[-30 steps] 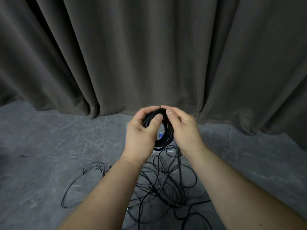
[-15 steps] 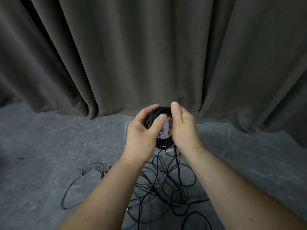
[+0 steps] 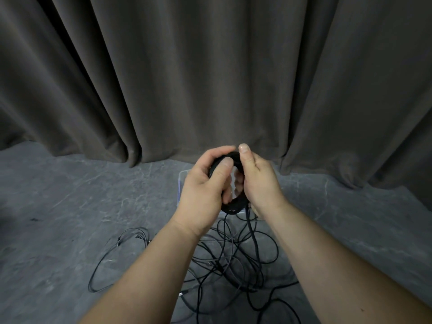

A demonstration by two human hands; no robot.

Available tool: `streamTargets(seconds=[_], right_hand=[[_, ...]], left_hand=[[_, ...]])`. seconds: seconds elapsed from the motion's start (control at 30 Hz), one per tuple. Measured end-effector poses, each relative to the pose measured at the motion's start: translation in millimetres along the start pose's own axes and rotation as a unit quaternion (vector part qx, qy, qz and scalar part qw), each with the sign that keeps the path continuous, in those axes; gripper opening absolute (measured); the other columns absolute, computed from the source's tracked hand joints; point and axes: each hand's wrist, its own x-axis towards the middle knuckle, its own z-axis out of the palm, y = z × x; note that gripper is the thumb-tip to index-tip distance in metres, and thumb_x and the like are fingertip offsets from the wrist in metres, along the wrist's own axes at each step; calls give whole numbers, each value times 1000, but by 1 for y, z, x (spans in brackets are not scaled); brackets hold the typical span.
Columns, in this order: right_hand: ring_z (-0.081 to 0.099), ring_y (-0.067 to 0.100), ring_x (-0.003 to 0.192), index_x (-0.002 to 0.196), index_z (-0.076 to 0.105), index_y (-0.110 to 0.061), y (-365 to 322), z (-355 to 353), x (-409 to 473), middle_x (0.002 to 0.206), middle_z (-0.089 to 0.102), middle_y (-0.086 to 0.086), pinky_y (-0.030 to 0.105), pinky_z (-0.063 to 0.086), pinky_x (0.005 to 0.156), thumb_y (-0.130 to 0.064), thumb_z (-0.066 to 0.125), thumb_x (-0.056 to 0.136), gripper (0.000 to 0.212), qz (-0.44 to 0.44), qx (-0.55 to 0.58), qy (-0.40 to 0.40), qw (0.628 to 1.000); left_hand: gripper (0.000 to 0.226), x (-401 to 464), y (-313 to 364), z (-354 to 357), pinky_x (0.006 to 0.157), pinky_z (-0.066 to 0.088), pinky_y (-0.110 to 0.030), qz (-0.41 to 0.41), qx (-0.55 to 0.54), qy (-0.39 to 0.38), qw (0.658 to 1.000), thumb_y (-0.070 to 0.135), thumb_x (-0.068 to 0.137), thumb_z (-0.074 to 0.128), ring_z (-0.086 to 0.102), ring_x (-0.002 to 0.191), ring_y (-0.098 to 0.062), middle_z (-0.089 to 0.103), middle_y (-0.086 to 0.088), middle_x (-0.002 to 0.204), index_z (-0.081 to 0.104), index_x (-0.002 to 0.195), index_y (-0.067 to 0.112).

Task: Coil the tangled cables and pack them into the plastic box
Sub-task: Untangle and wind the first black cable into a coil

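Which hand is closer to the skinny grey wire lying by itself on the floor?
Left. The left hand is up over the floor nearer the grey wire; the right hand sits farther right.

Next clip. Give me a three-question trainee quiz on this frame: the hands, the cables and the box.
1. True or false: both hands, left and right, grip the black coiled cable bundle.
2. Where does the clear plastic box sit? A) behind the hands, near the dark grey curtain B) on the left edge of the floor C) in the person's lap
3. Fill in: the loose tangle of thin black cables lies on the grey ___.

Key: 1 true; 2 A; 3 floor.
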Motion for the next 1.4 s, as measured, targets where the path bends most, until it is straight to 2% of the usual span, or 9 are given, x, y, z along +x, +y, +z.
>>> streamTargets(seconds=[0.23,0.33,0.5,0.6,0.73,0.87,1.0,1.17,1.4], right_hand=[[64,19,61,97,51,-25,9,-19,-6,75,69,4,34,51,68,-24,46,96,4,145,-81,-146,975],[64,18,58,93,46,-20,26,-32,-11,68,65,6,46,55,76,-4,50,85,18,177,-187,-201,945],[62,9,57,82,57,-24,25,-35,-6,60,63,-8,32,51,68,-5,61,88,21,34,-215,-28,976],[62,8,72,94,70,-22,13,-31,-5,76,67,-12,21,48,70,-14,61,90,13,-44,-352,-89,931],[63,4,81,90,71,-29,-20,-31,-4,82,68,-15,24,48,78,-21,62,89,12,-68,-394,-196,896],[59,1,70,77,69,-31,-49,-33,-10,76,70,-4,19,47,70,-16,69,85,17,-33,-264,-271,925],[58,-6,67,83,74,-22,-59,-28,-18,70,69,-12,9,42,69,-6,66,85,19,-18,-177,-325,929],[62,7,67,83,69,-14,-48,-27,-14,72,68,7,17,47,69,4,61,84,19,-13,-30,-256,966],[46,2,54,67,60,-21,-30,-26,-4,55,53,-14,18,40,53,-23,87,66,27,-70,-84,-36,993]], left_hand=[[18,18,8,-22,40,28,-17,20,-58,218,974,9,100,46,30,40,-6,37,10,46,64,100,14],[18,28,12,-48,41,27,-19,28,-82,324,942,13,100,46,30,42,-6,38,7,51,64,105,14],[19,30,5,-60,43,31,-20,24,-45,392,919,17,98,47,34,43,-7,43,-1,63,64,102,22],[17,29,-3,-61,53,45,-27,33,38,381,923,22,96,50,50,52,-12,56,-1,73,65,102,27],[15,26,-7,-62,98,50,-40,39,161,341,925,24,94,52,64,105,-20,69,1,107,63,103,31],[18,20,-6,-50,88,46,-12,55,210,259,941,14,96,53,60,90,8,67,10,101,63,108,23],[18,14,-15,-32,71,45,-18,24,186,161,969,11,95,54,58,69,1,64,13,79,64,101,25],[17,7,-18,-13,51,46,-22,-55,47,78,994,14,99,49,52,48,-11,57,-2,58,63,108,10],[32,9,-23,-8,51,34,-28,-75,-13,64,995,30,103,38,39,44,-13,41,2,53,68,103,19]])
